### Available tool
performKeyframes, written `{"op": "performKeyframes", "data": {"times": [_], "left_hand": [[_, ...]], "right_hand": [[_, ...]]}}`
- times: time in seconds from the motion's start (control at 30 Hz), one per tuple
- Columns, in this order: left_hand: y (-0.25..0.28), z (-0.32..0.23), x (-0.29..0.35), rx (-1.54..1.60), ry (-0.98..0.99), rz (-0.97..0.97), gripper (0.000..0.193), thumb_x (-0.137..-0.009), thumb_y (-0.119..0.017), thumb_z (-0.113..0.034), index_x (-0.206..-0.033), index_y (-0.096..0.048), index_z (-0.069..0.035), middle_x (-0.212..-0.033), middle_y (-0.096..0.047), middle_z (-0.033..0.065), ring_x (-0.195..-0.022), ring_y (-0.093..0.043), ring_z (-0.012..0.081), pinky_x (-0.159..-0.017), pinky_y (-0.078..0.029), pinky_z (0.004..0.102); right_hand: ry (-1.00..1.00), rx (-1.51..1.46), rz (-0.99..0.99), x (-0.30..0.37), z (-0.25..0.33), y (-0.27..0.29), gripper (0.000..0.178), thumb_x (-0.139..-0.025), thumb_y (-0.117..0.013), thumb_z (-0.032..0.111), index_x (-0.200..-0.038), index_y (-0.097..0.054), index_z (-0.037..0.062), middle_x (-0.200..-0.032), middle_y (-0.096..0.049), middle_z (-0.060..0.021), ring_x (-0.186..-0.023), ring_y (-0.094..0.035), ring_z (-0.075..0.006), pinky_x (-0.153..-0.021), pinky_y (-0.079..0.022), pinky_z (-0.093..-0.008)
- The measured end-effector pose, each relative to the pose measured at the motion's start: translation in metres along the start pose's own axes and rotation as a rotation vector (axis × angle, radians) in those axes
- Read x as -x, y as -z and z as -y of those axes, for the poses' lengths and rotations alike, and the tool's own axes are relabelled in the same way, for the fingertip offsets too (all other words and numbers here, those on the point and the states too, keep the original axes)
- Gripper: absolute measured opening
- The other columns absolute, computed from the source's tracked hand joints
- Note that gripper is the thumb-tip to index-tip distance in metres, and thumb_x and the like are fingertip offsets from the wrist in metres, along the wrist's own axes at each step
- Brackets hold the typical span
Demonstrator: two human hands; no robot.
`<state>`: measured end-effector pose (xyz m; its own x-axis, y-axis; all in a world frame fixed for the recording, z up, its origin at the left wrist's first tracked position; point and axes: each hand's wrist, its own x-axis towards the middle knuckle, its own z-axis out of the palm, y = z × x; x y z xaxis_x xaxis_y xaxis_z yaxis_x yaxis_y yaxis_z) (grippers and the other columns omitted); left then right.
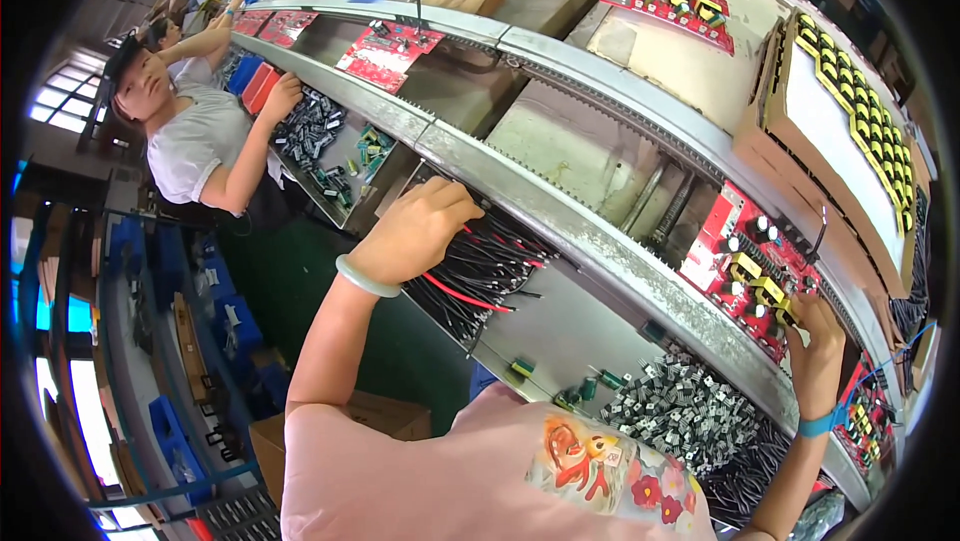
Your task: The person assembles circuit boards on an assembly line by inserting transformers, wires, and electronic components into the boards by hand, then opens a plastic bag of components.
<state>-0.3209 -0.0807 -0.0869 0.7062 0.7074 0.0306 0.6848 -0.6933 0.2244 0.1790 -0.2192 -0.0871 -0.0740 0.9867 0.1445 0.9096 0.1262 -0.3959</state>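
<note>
My left hand (420,231), with a pale bangle at the wrist, reaches into a bundle of black and red wires (490,266). Its fingers are bent together at the bundle's far edge; whatever they hold is hidden. Over the rail on the right, my right hand (820,346) wears a blue wrist strap. Its fingertips close on a yellow-wrapped transformer (786,318) at the near right corner of a red circuit board (716,231). More yellow transformers (768,289) and white-topped capacitors (763,230) stand on that board.
Metal conveyor rails (590,226) cross before me. A heap of small black components (690,406) lies on the near tray, with loose green capacitors (522,368). At the right stands a cardboard box (830,181) topped with yellow-black transformers (860,101). A co-worker (205,131) sits at the left beside component bins.
</note>
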Motion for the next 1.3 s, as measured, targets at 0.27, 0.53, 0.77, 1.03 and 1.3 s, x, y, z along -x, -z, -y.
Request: {"op": "performKeyframes", "data": {"times": [0.27, 0.53, 0.77, 1.03, 1.3], "left_hand": [[-0.003, 0.006, -0.002, 0.041, 0.015, -0.058, 0.009, -0.085, -0.066, 0.001, -0.093, -0.061, 0.0, -0.094, -0.06, 0.0146, -0.095, -0.06, 0.0359, -0.084, -0.05, 0.0431], [-0.012, 0.001, -0.007, 0.006, -0.047, -0.056, 0.019, -0.081, -0.067, 0.004, -0.099, -0.065, -0.002, -0.096, -0.059, 0.0138, -0.093, -0.061, 0.0343, -0.083, -0.051, 0.0419], [0.024, -0.024, 0.012, -0.104, 0.062, -0.086, 0.027, -0.082, -0.061, -0.001, -0.109, -0.063, -0.003, -0.1, -0.063, 0.0156, -0.093, -0.066, 0.0352, -0.083, -0.054, 0.0433], [-0.029, -0.111, -0.048, -0.012, -0.311, -0.358, 0.026, -0.077, -0.063, -0.015, -0.098, -0.06, 0.0, -0.09, -0.058, 0.0105, -0.084, -0.062, 0.0268, -0.073, -0.052, 0.0363], [-0.032, -0.152, -0.057, 0.285, -0.604, -0.508, 0.015, -0.081, -0.062, -0.017, -0.081, -0.054, -0.004, -0.078, -0.052, 0.0084, -0.067, -0.056, 0.026, -0.057, -0.047, 0.0388]], "right_hand": [[0.032, 0.031, -0.008, 0.001, -0.002, 0.001, 0.044, -0.073, -0.069, -0.019, -0.115, -0.066, -0.0053, -0.115, -0.068, -0.018, -0.095, -0.072, -0.0323, -0.081, -0.06, -0.0376], [-0.043, -0.024, -0.035, -0.002, 0.002, 0.001, 0.042, -0.069, -0.072, -0.015, -0.109, -0.067, -0.0027, -0.111, -0.068, -0.0189, -0.101, -0.068, -0.0402, -0.084, -0.055, -0.0446], [0.024, 0.059, -0.096, 0.002, 0.024, 0.031, 0.051, -0.081, -0.05, -0.02, -0.127, -0.066, -0.0018, -0.122, -0.066, -0.0238, -0.112, -0.065, -0.0414, -0.096, -0.051, -0.0416], [0.584, 0.403, -0.002, -0.008, 0.186, 0.022, 0.047, -0.091, -0.054, 0.002, -0.137, -0.053, -0.008, -0.136, -0.058, -0.0222, -0.124, -0.058, -0.0389, -0.103, -0.05, -0.0479], [0.289, 0.064, 0.172, -0.006, 0.157, -0.011, 0.016, -0.101, -0.053, 0.013, -0.101, -0.063, 0.0006, -0.087, -0.066, -0.0202, -0.076, -0.064, -0.0412, -0.063, -0.049, -0.0496]]}}
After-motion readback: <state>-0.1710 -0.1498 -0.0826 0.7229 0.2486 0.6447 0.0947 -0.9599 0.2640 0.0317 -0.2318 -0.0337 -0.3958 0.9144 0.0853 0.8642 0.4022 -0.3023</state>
